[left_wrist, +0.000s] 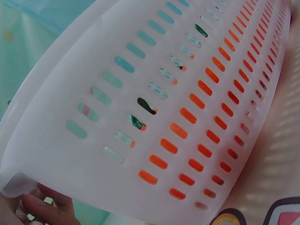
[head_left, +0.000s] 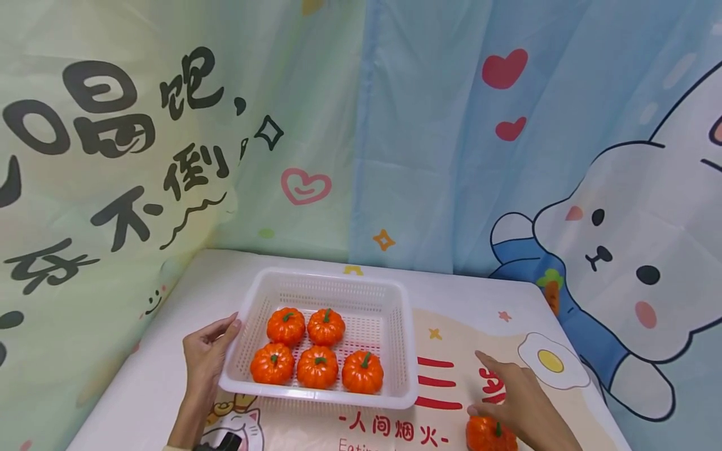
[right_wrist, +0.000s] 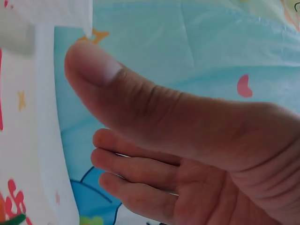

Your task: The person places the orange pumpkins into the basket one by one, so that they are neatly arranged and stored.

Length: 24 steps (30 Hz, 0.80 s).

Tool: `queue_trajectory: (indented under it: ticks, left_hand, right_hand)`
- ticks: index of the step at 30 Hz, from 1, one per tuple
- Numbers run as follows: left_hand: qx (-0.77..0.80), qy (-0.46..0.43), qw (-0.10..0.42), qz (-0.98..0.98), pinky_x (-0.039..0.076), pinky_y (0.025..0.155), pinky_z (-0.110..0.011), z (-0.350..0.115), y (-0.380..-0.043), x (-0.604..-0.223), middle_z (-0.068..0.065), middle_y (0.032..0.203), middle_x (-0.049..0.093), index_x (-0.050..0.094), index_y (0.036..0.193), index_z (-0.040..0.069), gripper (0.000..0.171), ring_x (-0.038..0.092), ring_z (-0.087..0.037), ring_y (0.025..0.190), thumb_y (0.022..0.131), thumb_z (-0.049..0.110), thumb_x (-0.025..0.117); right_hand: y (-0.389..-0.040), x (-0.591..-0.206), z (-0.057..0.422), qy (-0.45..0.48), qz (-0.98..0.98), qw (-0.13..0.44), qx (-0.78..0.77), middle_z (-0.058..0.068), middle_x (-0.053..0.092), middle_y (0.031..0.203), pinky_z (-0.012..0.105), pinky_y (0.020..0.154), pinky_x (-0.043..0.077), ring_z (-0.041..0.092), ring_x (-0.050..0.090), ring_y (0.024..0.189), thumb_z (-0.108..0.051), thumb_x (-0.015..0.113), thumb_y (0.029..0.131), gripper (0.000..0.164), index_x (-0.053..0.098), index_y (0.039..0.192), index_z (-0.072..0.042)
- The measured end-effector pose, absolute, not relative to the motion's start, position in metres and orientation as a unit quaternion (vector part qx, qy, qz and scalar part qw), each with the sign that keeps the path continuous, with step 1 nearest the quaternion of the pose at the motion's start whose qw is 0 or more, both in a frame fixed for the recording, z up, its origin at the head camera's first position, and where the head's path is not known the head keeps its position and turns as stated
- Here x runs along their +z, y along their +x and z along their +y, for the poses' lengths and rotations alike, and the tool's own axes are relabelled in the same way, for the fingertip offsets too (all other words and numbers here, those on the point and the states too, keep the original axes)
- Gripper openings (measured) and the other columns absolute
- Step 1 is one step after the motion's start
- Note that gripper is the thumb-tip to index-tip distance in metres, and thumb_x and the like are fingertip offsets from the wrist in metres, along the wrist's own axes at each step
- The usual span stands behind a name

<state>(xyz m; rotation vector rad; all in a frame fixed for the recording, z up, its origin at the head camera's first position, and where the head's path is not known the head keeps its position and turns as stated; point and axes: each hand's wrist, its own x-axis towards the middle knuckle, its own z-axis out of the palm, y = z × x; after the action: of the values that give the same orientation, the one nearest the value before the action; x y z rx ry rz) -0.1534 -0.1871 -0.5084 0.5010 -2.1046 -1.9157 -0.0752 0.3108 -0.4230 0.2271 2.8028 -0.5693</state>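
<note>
A white plastic basket [head_left: 397, 351] with slotted walls holds several small orange pumpkins [head_left: 318, 368] with green stems. At its left rim my left hand [head_left: 205, 357] grips the edge, thumb on top. The left wrist view has the fingers [left_wrist: 51, 208] curled under the rim, while orange shows through the slots. To the right of the basket, my right hand [head_left: 519, 398] is over one more pumpkin [head_left: 487, 436], which it partly covers in the head view. Its thumb and fingers are spread apart with nothing held, as the right wrist view also shows in its extended thumb [right_wrist: 140, 103].
Beneath everything lies a printed table cover [head_left: 445, 338] with red lettering and a fried-egg picture [head_left: 553, 361]. Behind the table hangs a patterned curtain [head_left: 406, 138] with hearts and a large white rabbit. A small black object [head_left: 228, 441] shows at the bottom edge near the left wrist.
</note>
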Motion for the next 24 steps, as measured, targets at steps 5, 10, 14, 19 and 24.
queue_trajectory:
  ticks: [5, 10, 14, 19, 24]
  left_hand:
    - [-0.654, 0.177, 0.125, -0.725, 0.064, 0.072, -0.018, -0.188, -0.155, -0.510, 0.003, 0.113, 0.084, 0.075, 0.134, 0.002, 0.038, 0.074, 0.002, 0.079, 0.103, 0.022, 0.079]
    - [-0.658, 0.173, 0.128, -0.721, 0.064, 0.072, -0.017, -0.188, -0.157, -0.509, 0.016, 0.103, 0.081, 0.075, 0.134, 0.000, 0.040, 0.074, 0.003, 0.080, 0.103, 0.024, 0.079]
    - [-0.661, 0.166, 0.128, -0.720, 0.064, 0.073, -0.017, -0.187, -0.157, -0.508, 0.029, 0.093, 0.075, 0.075, 0.135, 0.000, 0.040, 0.074, 0.004, 0.080, 0.103, 0.025, 0.078]
    - [-0.663, 0.170, 0.126, -0.718, 0.064, 0.073, -0.017, -0.187, -0.156, -0.508, 0.029, 0.093, 0.074, 0.074, 0.135, 0.000, 0.039, 0.074, 0.004, 0.080, 0.103, 0.022, 0.078]
    - [-0.663, 0.174, 0.125, -0.717, 0.064, 0.072, -0.017, -0.188, -0.155, -0.509, 0.020, 0.101, 0.079, 0.074, 0.135, 0.000, 0.039, 0.074, 0.003, 0.080, 0.103, 0.022, 0.078]
  right_hand:
    - [-0.068, -0.432, 0.323, 0.085, 0.963, 0.151, -0.206, 0.032, 0.067, 0.135, 0.055, 0.088, 0.068, 0.050, 0.065, 0.121, -0.028, 0.104, 0.070, 0.105, 0.053, 0.157, 0.002]
    - [-0.063, -0.439, 0.334, 0.097, 0.958, 0.168, -0.212, 0.033, 0.066, 0.135, 0.055, 0.087, 0.068, 0.053, 0.063, 0.123, -0.026, 0.105, 0.066, 0.108, 0.054, 0.156, 0.003]
    - [-0.060, -0.447, 0.341, 0.107, 0.955, 0.181, -0.211, 0.034, 0.066, 0.134, 0.054, 0.086, 0.068, 0.054, 0.062, 0.122, -0.024, 0.106, 0.064, 0.108, 0.055, 0.155, 0.004]
    - [-0.057, -0.462, 0.346, 0.123, 0.950, 0.183, -0.223, 0.025, 0.070, 0.129, 0.052, 0.080, 0.069, 0.046, 0.065, 0.119, -0.024, 0.107, 0.060, 0.104, 0.061, 0.150, 0.002]
    - [-0.055, -0.475, 0.349, 0.141, 0.944, 0.190, -0.229, 0.022, 0.070, 0.128, 0.052, 0.077, 0.070, 0.040, 0.065, 0.118, -0.037, 0.109, 0.048, 0.113, 0.066, 0.145, 0.003]
